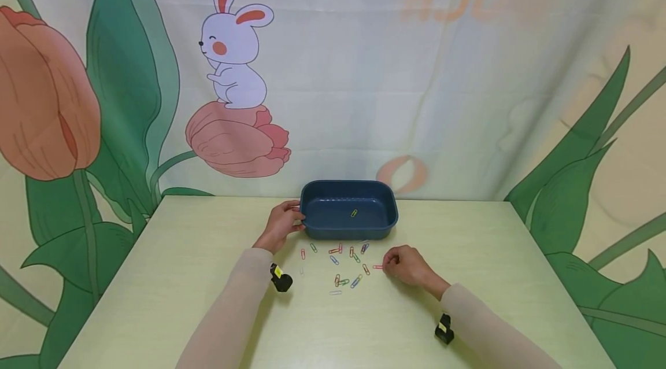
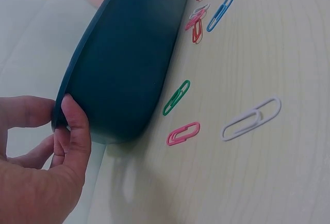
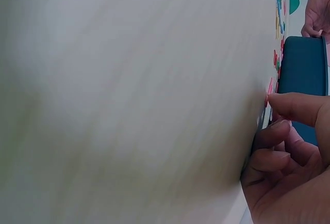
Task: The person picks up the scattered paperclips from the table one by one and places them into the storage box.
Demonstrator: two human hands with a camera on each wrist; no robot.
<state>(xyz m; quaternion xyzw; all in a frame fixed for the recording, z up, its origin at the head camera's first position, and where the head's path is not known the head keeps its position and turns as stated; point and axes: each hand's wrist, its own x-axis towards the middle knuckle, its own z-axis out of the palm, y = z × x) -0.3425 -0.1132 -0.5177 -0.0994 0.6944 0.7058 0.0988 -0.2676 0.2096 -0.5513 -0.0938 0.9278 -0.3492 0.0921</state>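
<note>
One cloth backdrop [image 1: 338, 68], printed with a rabbit [image 1: 234, 45] and tulips [image 1: 47, 97], hung behind a pale counter [image 1: 468, 242]. Near the counter's back edge stood a dark blue rectangular bin [image 1: 348, 233]. The person's left hand [image 1: 282, 223] pinched the rim at the bin's left end between thumb and fingers. The right hand [image 1: 408, 266] was down at the counter, its fingers drawn narrow on one end of a pink paper clip [image 1: 378, 267]. Loose red, green, blue and white paper clips [image 1: 335, 260] lay before the bin, a single yellow paper clip [image 1: 354, 213] inside it.
</note>
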